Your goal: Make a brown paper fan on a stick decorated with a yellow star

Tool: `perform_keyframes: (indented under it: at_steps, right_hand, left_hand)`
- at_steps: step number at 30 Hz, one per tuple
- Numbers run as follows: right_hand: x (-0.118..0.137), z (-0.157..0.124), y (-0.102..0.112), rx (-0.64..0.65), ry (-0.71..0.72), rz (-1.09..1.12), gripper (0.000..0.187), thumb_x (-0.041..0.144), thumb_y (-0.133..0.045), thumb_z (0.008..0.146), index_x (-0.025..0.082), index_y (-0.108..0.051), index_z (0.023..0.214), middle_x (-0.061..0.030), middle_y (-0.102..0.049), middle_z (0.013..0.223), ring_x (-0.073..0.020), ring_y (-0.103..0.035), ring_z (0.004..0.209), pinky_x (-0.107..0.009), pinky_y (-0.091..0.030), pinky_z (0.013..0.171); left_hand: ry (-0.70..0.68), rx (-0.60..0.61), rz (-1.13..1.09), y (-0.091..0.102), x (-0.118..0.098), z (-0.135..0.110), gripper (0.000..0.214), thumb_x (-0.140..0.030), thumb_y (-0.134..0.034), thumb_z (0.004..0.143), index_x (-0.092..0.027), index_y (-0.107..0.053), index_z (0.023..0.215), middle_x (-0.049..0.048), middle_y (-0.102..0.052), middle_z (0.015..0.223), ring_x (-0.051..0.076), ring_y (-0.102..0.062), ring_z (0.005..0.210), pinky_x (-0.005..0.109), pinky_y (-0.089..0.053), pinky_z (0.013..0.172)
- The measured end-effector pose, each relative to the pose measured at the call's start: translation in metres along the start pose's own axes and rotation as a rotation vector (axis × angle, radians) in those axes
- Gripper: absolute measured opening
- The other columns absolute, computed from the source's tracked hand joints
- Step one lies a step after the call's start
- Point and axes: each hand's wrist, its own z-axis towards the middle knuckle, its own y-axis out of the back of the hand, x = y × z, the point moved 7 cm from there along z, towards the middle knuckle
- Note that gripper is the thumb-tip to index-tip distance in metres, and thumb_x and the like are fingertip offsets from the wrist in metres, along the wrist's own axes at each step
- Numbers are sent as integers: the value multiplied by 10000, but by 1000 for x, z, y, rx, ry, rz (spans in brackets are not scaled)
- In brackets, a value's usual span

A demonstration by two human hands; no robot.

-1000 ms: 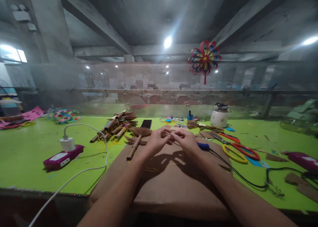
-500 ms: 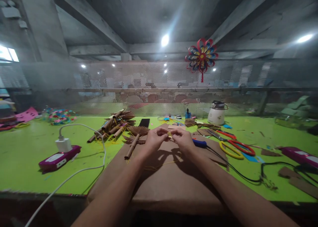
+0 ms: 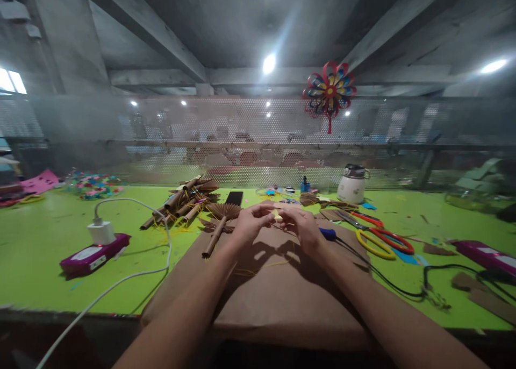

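My left hand [image 3: 255, 224] pinches a small pale-yellow paper piece [image 3: 277, 214] between thumb and fingertips. My right hand [image 3: 301, 226] meets it from the other side, fingers curled with the tips at the piece's right edge. Both hands are raised over a brown paper sheet [image 3: 258, 299], on which a thin yellow thread [image 3: 282, 262] lies. Left of my hands rests a rolled brown paper tube with a pleated fan [image 3: 223, 212] on top. A blue-handled tool [image 3: 327, 233] with a black cord lies just beyond my right hand, its tip hidden.
Several brown paper tubes [image 3: 175, 199] are piled back left, near a phone [image 3: 234, 198]. Scissors with yellow and red handles [image 3: 391, 241] lie right, before a white bottle [image 3: 350, 186]. A purple power strip [image 3: 94, 255] with a white charger [image 3: 100, 233] stands left, its cable crossing the table.
My fingertips have parted slightly, so more of the yellow paper piece shows between them. My right hand has shifted a little to the right. The view has moved slightly.
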Motion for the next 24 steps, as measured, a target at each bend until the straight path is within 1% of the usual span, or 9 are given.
perform_keyframes:
  at_steps: [2,4,8,11,14,19,24]
  right_hand:
    - [-2,0,-3,27,0,-39,346,479,-672,654,135,-649,638,-24,-589,566,-112,-492,497,-252,-382,483]
    - [-4,1,-5,54,11,-92,378,509,-694,638,138,-631,601,-12,-568,536,-101,-472,472,-245,-373,462]
    - [-4,1,-6,90,46,-148,354,488,-730,611,147,-637,595,-2,-563,509,-98,-471,459,-242,-386,455]
    - [-2,0,-8,124,68,-137,322,456,-745,604,147,-663,648,-7,-589,537,-105,-490,480,-248,-406,472]
    - [-1,0,-9,148,74,-129,312,439,-755,592,150,-674,677,-17,-617,578,-107,-498,495,-254,-412,484]
    - [-4,2,-9,161,73,-147,305,423,-764,578,148,-674,673,-15,-618,565,-106,-494,491,-256,-399,486]
    - [-9,7,-4,114,89,-146,294,403,-769,567,151,-655,666,-5,-605,534,-106,-490,482,-246,-387,476]
  left_hand:
    - [-4,0,-13,0,-1,-1,302,-224,-765,617,-111,-695,889,36,-660,709,120,-550,607,271,-439,622]
    - [-4,-1,-14,0,-1,-1,297,-222,-765,614,-108,-701,881,37,-661,710,119,-546,611,271,-438,626]
    - [25,-22,-17,3,3,0,242,-210,-773,594,-107,-702,801,34,-657,688,115,-541,606,269,-438,638]
    - [61,-22,-95,4,8,1,208,-197,-774,585,-106,-681,747,29,-642,663,111,-547,603,269,-442,646]
    - [114,-34,-162,5,12,1,221,-193,-780,578,-105,-663,744,33,-637,676,117,-568,626,274,-448,667]
    - [156,3,-184,3,12,-1,219,-207,-773,593,-108,-636,734,42,-637,710,122,-579,665,262,-446,673]
    - [146,22,-152,2,11,-1,193,-202,-741,625,-119,-595,719,33,-619,689,123,-584,667,247,-436,632]
